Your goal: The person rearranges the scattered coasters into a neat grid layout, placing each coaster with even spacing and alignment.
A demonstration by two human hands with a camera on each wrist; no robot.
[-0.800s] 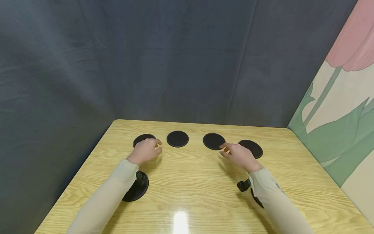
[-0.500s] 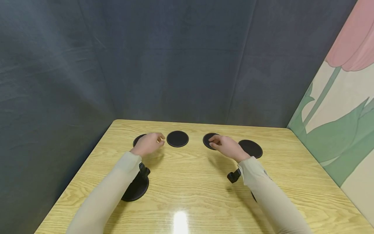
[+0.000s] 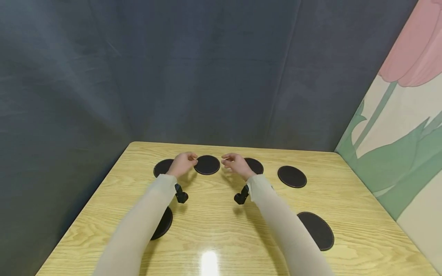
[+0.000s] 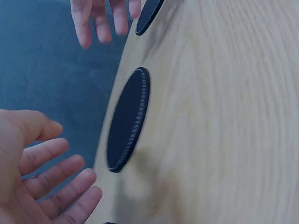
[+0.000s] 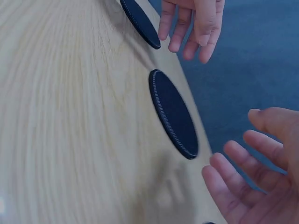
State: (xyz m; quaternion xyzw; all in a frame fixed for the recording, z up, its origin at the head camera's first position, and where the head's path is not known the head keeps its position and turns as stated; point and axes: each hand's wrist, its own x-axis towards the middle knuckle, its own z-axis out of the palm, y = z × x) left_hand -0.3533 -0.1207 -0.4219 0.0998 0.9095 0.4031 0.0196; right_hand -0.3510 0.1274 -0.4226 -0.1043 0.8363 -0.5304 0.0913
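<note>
A round black coaster (image 3: 208, 165) with a stitched rim lies near the table's back edge, between my two hands in the head view. My left hand (image 3: 182, 165) hovers at its left side, overlapping another black coaster (image 3: 161, 167). On the other side my right hand (image 3: 237, 165) hangs in front of a third coaster (image 3: 254, 165). Both hands hold nothing; their fingers are loosely bent and the palms face each other. In the left wrist view, the middle coaster (image 4: 128, 121) sits beyond the spread left fingers (image 4: 63, 182). The right wrist view shows the same coaster (image 5: 175, 114) flat on the wood.
More black coasters lie at the right back (image 3: 292, 176), the right front (image 3: 319, 232) and the left front (image 3: 164, 224), the front two partly behind sleeves. A dark curtain (image 3: 207, 76) stands behind the wooden table (image 3: 214, 222). A tulip-patterned cloth (image 3: 397, 142) hangs at right.
My right hand has moved left, from the right-hand coasters to near the middle one. My left hand has shifted slightly right and farther back. The coasters have stayed in place on the table.
</note>
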